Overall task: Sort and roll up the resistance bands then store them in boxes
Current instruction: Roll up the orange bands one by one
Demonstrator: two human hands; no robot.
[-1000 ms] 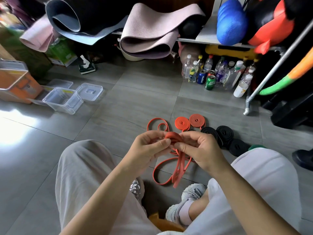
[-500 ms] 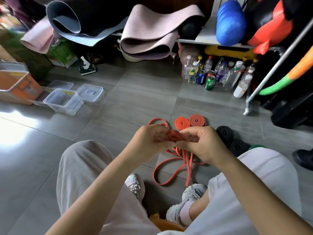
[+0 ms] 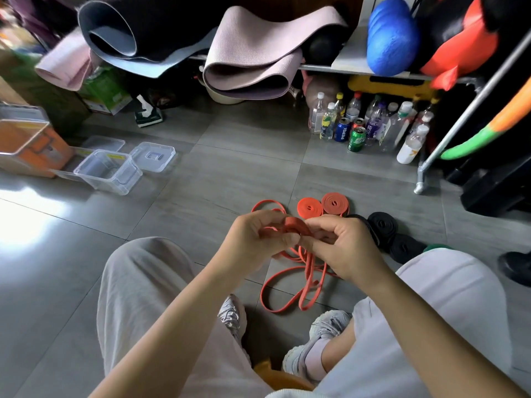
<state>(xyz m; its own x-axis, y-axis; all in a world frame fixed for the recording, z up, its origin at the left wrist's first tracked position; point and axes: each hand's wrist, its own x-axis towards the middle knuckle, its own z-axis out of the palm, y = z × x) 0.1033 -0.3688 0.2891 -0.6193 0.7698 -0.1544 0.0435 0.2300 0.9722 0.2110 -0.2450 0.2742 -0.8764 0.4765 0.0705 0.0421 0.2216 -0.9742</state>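
Rolling of a flat orange rubber resistance band [image 3: 296, 225], held just above the grey tiled floor [image 3: 201, 196].

Both hands meet on the small started coil. The left hand [image 3: 258, 239] has its fingers curled round it with the thumb against the side, and the right hand [image 3: 342, 248] pinches the same coil from the other side, fingers bent close. The unrolled tail hangs down and lies in loose loops between the feet (more orange strap loops just beyond the hands). To do this turn well, I judge the strap should feed in flat under slight tension, edges flush, so the roll matches the two finished orange coils [image 3: 321, 205] beside the rolled black bands [image 3: 382, 225]. The open clear plastic boxes [image 3: 107, 172] wait well apart to the left.
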